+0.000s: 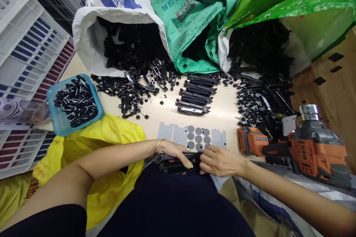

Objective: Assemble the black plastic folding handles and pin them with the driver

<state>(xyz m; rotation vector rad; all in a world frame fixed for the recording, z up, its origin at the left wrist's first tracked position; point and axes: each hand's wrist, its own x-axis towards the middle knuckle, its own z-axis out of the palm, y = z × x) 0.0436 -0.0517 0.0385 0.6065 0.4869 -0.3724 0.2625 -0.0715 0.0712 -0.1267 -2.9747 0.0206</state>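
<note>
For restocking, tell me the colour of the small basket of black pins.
The basket is teal; head view shows it.

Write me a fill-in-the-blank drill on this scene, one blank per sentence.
1. The left hand and the right hand hold the same part, whose colour is ___.
2. The basket of small pins sits on the person's ___ side.
3. The bag under the left forearm is ___.
4. The drill near the right arm is grey and ___.

Missing words: black; left; yellow; orange
</note>
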